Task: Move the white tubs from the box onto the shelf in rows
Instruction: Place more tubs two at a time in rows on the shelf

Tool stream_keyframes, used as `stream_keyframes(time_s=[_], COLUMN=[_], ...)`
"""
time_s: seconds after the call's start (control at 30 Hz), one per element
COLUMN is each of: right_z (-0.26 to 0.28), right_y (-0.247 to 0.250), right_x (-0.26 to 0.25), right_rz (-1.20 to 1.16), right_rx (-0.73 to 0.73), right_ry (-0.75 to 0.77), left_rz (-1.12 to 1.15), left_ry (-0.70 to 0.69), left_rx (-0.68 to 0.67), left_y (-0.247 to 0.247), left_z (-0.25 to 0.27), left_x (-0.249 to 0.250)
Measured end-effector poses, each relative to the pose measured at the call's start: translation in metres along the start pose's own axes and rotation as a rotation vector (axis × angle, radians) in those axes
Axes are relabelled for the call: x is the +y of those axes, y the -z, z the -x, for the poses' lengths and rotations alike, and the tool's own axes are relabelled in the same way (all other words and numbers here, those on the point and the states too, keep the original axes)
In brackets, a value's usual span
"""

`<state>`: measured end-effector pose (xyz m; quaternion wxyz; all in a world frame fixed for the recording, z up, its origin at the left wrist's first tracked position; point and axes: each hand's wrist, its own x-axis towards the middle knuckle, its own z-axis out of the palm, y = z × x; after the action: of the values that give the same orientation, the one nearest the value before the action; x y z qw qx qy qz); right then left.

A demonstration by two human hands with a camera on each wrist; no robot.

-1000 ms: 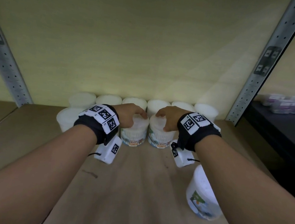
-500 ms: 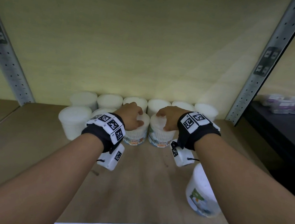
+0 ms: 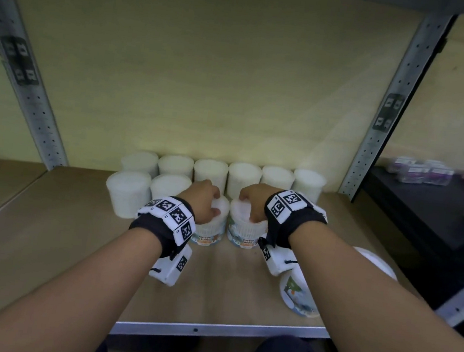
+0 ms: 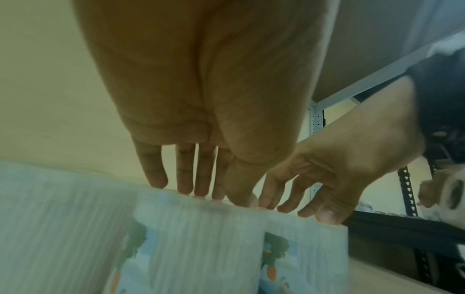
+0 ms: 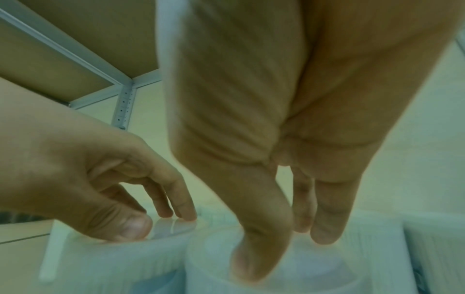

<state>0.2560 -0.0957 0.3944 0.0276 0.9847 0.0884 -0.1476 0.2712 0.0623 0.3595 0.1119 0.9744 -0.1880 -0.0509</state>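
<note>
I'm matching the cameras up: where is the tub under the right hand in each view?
Head: centre, the tub beneath the right hand, right one of the labelled front pair.
Left wrist: lower right, below the right hand's thumb.
Right wrist: bottom centre, under the thumb.
Shared landmark: the left hand, on the neighbouring tub.

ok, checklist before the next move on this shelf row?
1. Left hand grips the left cotton bud tub from above: ok.
2. Right hand grips the right cotton bud tub from above: ok.
3. Both held tubs upright on the shelf: ok.
4. Held tubs in line with the two second-row tubs: cannot tell.
5. Back row of six tubs upright: ok.
6. Tipped tub lies on its side near the front edge, under the right forearm: not ok.
</note>
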Motion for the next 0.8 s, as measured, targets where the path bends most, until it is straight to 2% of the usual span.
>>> stream_keyframes(time_s=[0.4, 0.57, 0.8], right_z=[0.055, 0.074, 0.096], right_y=[-0.013, -0.023, -0.038], right_x=[-0.020, -0.021, -0.022], right_rz=[0.014, 0.018, -0.054], right_rx=[-0.030, 0.018, -0.058], right_ry=[-0.007, -0.001, 0.004], left_rz=[0.013, 0.062, 0.044], left_ry=[-0.017, -0.032, -0.022], left_rx=[-0.012, 0.004, -0.002], left_y=[-0.002, -0.004, -0.013], left_z=[0.056, 0.074, 0.096], left_x=[0.015, 0.018, 0.021])
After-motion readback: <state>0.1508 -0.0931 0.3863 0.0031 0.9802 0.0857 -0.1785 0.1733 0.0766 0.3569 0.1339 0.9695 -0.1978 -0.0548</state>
